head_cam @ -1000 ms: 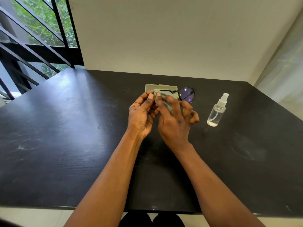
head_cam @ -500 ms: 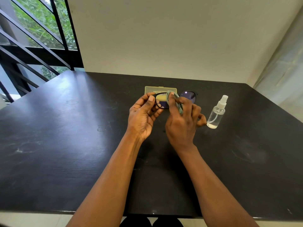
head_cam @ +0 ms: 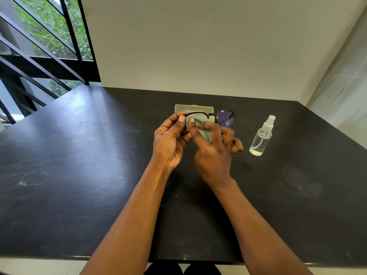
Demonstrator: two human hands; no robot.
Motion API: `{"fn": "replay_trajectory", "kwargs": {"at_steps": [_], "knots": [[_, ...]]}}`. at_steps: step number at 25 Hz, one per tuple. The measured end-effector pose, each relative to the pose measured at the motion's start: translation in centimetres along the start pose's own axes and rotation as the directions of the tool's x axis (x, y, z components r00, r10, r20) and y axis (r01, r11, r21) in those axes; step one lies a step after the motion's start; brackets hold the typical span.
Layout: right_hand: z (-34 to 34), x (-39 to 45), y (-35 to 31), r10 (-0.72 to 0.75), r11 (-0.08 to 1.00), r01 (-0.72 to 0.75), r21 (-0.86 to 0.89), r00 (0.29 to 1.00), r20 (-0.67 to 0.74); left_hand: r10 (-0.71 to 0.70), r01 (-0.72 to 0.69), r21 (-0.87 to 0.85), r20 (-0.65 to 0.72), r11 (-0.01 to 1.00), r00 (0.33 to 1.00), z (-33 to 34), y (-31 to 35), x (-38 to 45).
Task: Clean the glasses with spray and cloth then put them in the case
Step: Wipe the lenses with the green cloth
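Observation:
Black-framed glasses with tinted lenses are held above the black table. My left hand pinches the frame at its left end. My right hand pinches a grey-green cloth over the left lens, which the cloth hides; the right lens shows bare. Behind the hands lies a pale yellow-green case, partly covered by them; whether its lid is up cannot be told. A clear spray bottle with a white nozzle stands upright to the right of my right hand.
A pale wall runs along the table's far edge. Dark window bars with greenery stand at the left. A light curtain hangs at the right. The table's front edge is close to my body.
My right hand has shifted the cloth back left, from the bridge of the glasses onto the left lens. My left hand keeps its hold on the frame.

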State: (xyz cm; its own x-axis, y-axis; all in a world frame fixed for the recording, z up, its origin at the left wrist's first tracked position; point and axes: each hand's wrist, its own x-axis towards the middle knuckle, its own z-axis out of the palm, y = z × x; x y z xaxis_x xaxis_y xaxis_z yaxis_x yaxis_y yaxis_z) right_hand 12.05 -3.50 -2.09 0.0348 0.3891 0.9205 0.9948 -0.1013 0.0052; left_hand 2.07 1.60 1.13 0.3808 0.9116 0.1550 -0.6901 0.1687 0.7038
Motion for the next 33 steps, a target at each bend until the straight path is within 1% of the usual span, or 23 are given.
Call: {"fn": "replay_trajectory", "kwargs": {"at_steps": [2, 6, 11, 13, 16, 20, 22, 23, 25, 26, 27, 28, 29, 30, 31, 32, 33], "knots": [[-0.1, -0.2, 0.0, 0.021, 1.0, -0.021, -0.008, 1.0, 0.0, -0.001, 0.001, -0.004, -0.021, 1.0, 1.0, 0.0, 0.1, 0.0], [0.0, -0.1, 0.2, 0.119, 0.991, -0.12, -0.061, 0.993, -0.018, -0.023, 0.023, -0.019, -0.039, 1.0, 0.999, 0.1, 0.3, -0.1], [0.2, 0.3, 0.2, 0.176, 0.983, -0.177, -0.051, 0.984, -0.015, -0.037, 0.037, 0.015, 0.003, 0.999, 0.999, 0.4, 0.2, -0.2], [0.1, 0.3, 0.1, 0.159, 0.986, -0.159, -0.052, 0.987, -0.001, -0.033, 0.033, 0.023, 0.013, 0.999, 0.999, 0.4, 0.2, -0.2], [0.1, 0.2, -0.1, 0.084, 0.996, -0.083, -0.04, 0.996, 0.024, -0.024, 0.024, 0.024, 0.015, 0.999, 1.0, 0.4, 0.0, -0.1], [-0.1, 0.2, 0.3, 0.025, 1.0, -0.025, 0.007, 1.0, -0.005, -0.004, 0.004, 0.019, -0.012, 1.0, 1.0, 0.3, 0.3, -0.1], [-0.2, 0.1, 0.7, 0.009, 1.0, -0.009, -0.015, 1.0, -0.015, 0.0, 0.001, 0.021, -0.024, 1.0, 1.0, 0.3, 0.5, -0.1], [-0.1, 0.2, 0.8, 0.023, 0.999, -0.023, -0.026, 1.0, -0.016, -0.004, 0.004, 0.02, -0.029, 1.0, 1.0, 0.3, 0.6, -0.1], [0.0, 0.4, 1.1, 0.102, 0.995, -0.102, -0.016, 0.995, -0.022, -0.016, 0.016, 0.012, -0.033, 1.0, 0.999, 0.3, 0.7, -0.2], [0.0, 0.5, 1.3, 0.142, 0.99, -0.141, 0.021, 0.989, -0.034, -0.023, 0.023, 0.009, -0.029, 1.0, 0.999, 0.3, 0.8, -0.2], [-0.1, 0.7, 1.3, 0.167, 0.981, -0.161, 0.111, 0.985, -0.049, -0.03, 0.03, 0.01, -0.025, 1.0, 0.999, 0.3, 0.9, -0.3], [-0.3, 0.9, 1.4, 0.185, 0.951, -0.164, 0.263, 0.981, -0.059, -0.034, 0.034, 0.012, -0.025, 0.999, 0.999, 0.3, 1.0, -0.3], [-0.7, 1.2, 1.3, 0.214, 0.882, -0.168, 0.441, 0.975, -0.056, -0.036, 0.036, 0.012, -0.029, 0.999, 0.999, 0.4, 1.0, -0.4], [-1.2, 1.5, 1.3, 0.275, 0.784, -0.203, 0.587, 0.961, -0.036, -0.035, 0.035, 0.009, -0.037, 0.999, 0.999, 0.4, 1.0, -0.4], [-1.7, 2.0, 1.3, 0.376, 0.672, -0.279, 0.686, 0.927, 0.009, -0.031, 0.031, 0.002, -0.045, 1.0, 0.999, 0.4, 1.0, -0.4], [-2.0, 2.4, 1.5, 0.502, 0.534, -0.38, 0.755, 0.861, 0.078, -0.027, 0.026, -0.007, -0.049, 1.0, 0.998, 0.4, 1.1, -0.4], [-2.1, 2.8, 1.7, 0.627, 0.361, -0.469, 0.806, 0.762, 0.163, -0.024, 0.023, -0.017, -0.05, 1.0, 0.998, 0.4, 1.1, -0.4]]}}
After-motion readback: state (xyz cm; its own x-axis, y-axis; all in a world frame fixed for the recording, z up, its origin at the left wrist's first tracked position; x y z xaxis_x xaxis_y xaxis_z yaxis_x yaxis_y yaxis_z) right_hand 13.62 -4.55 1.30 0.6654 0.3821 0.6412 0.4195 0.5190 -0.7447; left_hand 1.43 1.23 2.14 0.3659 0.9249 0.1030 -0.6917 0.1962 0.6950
